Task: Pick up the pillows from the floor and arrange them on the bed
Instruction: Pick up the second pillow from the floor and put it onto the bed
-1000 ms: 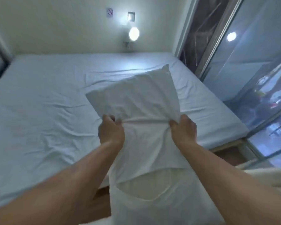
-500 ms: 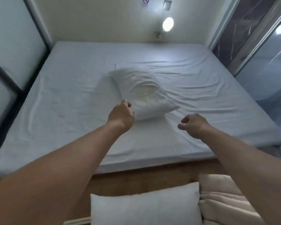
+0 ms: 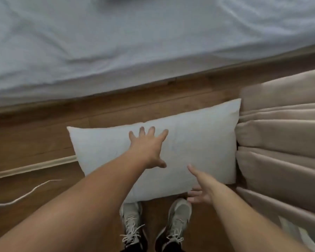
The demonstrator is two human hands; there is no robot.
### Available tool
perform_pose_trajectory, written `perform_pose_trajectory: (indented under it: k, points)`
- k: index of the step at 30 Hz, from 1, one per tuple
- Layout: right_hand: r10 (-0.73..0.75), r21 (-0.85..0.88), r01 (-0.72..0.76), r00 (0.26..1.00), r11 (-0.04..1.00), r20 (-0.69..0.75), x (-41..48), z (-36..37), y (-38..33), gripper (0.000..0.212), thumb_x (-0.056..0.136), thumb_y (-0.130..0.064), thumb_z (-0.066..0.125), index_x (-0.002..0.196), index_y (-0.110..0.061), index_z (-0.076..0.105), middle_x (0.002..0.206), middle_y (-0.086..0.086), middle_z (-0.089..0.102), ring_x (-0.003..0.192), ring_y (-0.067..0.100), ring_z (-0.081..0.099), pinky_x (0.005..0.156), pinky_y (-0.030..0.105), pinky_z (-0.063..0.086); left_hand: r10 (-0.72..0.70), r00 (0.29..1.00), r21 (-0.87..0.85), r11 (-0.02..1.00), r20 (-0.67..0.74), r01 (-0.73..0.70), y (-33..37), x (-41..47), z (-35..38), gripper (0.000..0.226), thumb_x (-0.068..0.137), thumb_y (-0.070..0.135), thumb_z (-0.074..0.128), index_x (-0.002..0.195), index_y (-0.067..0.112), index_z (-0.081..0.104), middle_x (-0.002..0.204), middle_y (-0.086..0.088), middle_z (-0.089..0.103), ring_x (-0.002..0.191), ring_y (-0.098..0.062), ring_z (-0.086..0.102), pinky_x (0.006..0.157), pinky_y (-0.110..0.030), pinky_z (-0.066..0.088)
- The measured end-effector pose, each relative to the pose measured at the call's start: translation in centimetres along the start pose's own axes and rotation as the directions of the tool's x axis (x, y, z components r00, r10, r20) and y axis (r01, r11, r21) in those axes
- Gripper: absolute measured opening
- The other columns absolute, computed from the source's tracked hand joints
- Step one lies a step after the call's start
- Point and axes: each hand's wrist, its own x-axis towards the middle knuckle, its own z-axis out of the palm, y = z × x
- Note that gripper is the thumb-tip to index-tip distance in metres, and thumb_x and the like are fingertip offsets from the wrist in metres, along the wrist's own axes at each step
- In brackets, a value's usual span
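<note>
A white pillow (image 3: 198,142) lies on the wooden floor between the bed and my feet. My left hand (image 3: 147,146) is spread wide over the pillow's middle, fingers apart, holding nothing. My right hand (image 3: 200,186) is open at the pillow's near edge, thumb over the top and fingers just below the edge. The bed (image 3: 116,42) with its wrinkled pale sheet fills the top of the view. The pillow thrown onto the bed is out of sight.
Folded beige bedding or cushions (image 3: 280,139) are stacked against the pillow's right end. A white cable (image 3: 25,195) trails over the wooden floor (image 3: 35,139) at the left. My two sneakers (image 3: 153,219) stand just behind the pillow.
I let go of the first pillow onto the bed. My view has dropped to the floor, and both open hands have come down onto the second pillow.
</note>
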Motion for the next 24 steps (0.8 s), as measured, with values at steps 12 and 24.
perform_pose_trajectory:
  k: [12, 24]
  points:
    - [0.056, 0.525, 0.059, 0.978, 0.849, -0.201, 17.9, 7.4, -0.4, 0.114, 0.059, -0.047, 0.085, 0.145, -0.004, 0.024, 0.144, 0.02, 0.04, 0.127, 0.037, 0.043, 0.107, 0.046, 0.037, 0.15, 0.931, 0.257, 0.964, -0.332, -0.064, -2.2, 10.9, 12.5, 0.057, 0.087, 0.02, 0.057, 0.14, 0.015, 0.036, 0.136, -0.023, 0.045, 0.113, -0.043, 0.052, 0.083, -0.05, 0.044]
    - [-0.343, 0.273, 0.498, 0.818, 0.823, -0.461, -10.5, 8.3, 1.1, 0.036, 0.061, -0.024, 0.087, 0.071, -0.015, 0.054, 0.077, 0.003, 0.062, 0.069, 0.024, 0.062, 0.073, 0.039, 0.053, 0.036, 0.9, -0.11, 0.99, -0.435, -0.093, -5.9, -5.6, -7.7, 0.012, 0.079, 0.011, 0.055, 0.089, 0.016, 0.061, 0.093, -0.005, 0.069, 0.085, -0.033, 0.061, 0.064, -0.035, 0.037]
